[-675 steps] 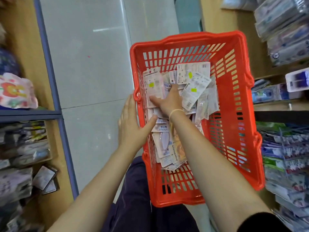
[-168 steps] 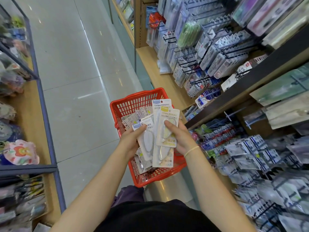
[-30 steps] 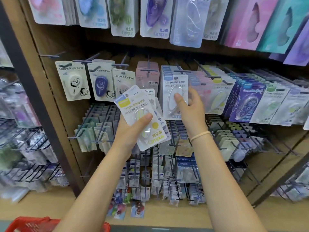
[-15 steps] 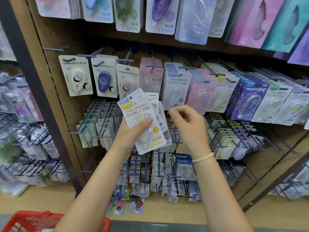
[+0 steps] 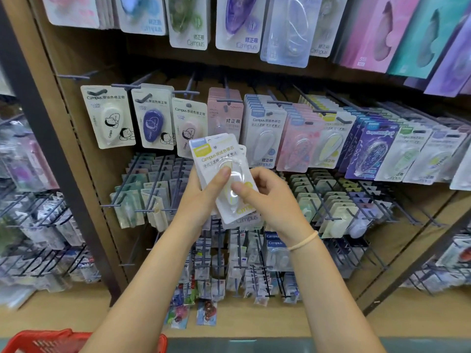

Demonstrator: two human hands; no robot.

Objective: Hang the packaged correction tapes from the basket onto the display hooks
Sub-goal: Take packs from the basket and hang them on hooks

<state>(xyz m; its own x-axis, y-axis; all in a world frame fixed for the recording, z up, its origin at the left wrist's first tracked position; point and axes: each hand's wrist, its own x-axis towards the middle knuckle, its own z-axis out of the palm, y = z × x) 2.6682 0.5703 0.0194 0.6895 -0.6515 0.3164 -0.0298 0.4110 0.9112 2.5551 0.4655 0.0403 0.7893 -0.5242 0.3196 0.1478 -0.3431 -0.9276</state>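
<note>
Gripping a fanned stack of correction tape packs, left hand steadies while right hand pinches the top one; light, stiff, slippery cards, best held by their edges

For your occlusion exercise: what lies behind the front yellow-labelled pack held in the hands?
Behind the front pack more packs are fanned out, edges showing, one with a blue label. Left hand and right hand grip the stack; its exact count and most of the other fronts are covered.

Dark metal upright post at left of the wooden shelf board; blurred packets left of the post; small bright packets just above the board.
</note>
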